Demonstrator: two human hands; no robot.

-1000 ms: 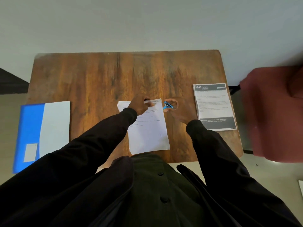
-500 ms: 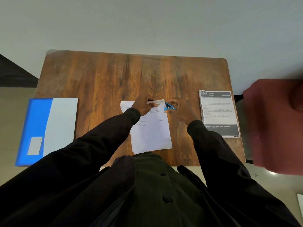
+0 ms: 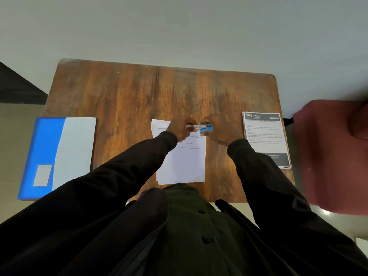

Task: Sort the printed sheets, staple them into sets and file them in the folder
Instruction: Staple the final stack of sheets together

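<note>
Stapler (image 3: 207, 128), small and blue, now sits at the far right corner of the white stack of sheets (image 3: 183, 162) in the middle of the table (image 3: 139, 92). A second ago it was just beside the stack's right edge, clear of the paper, so it has come in over the corner. Right hand (image 3: 216, 133) grips it with fingers curled round its body; cannot tell whether the mouth has closed on the paper or whether a staple is driven. Left hand (image 3: 178, 129) pinches the far edge of the stack next to the stapler, thumb and fingers closed on the sheets, and lifts that corner slightly toward the tool. Rest of the stack lies flat, near edge toward the person. Judgement: stapling of this set is in hand, alignment done or nearly so, and the squeeze comes next. Risk: sheets fan a little at the stack's far left corner, so a lower sheet may miss the staple if they are not squared. Well to the right of the stack lies another printed set (image 3: 265, 140) with dark bands at head and foot, flat and untouched. Well to the left of the stack lies the blue and white folder (image 3: 45, 148), closed, so filing is not yet begun. Beyond the printed set, a blurred dark red shape (image 3: 334, 156); cannot identify it.
</note>
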